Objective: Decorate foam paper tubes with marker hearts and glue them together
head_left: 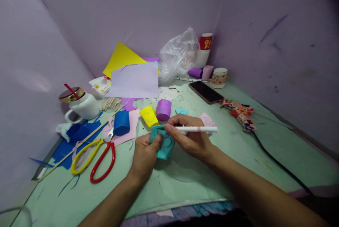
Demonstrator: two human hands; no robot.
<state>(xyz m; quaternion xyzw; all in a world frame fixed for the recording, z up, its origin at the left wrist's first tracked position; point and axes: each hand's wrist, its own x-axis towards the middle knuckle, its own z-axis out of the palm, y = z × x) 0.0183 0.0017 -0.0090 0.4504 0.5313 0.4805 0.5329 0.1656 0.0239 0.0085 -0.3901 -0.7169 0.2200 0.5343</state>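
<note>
My left hand grips a teal paper-covered cup lying on its side on the green table. A shape is drawn on the cup's side. My right hand pinches a white pen, its tip at the cup's upper rim and its shaft pointing right. Just beyond my hands stand a yellow cup with a drawn heart, a purple cup and a blue cup.
Scissors with a yellow and a red handle lie at the left beside a long stick. A white teapot, paper sheets, plastic bag, phone, stacked cups and a black cable surround the work area.
</note>
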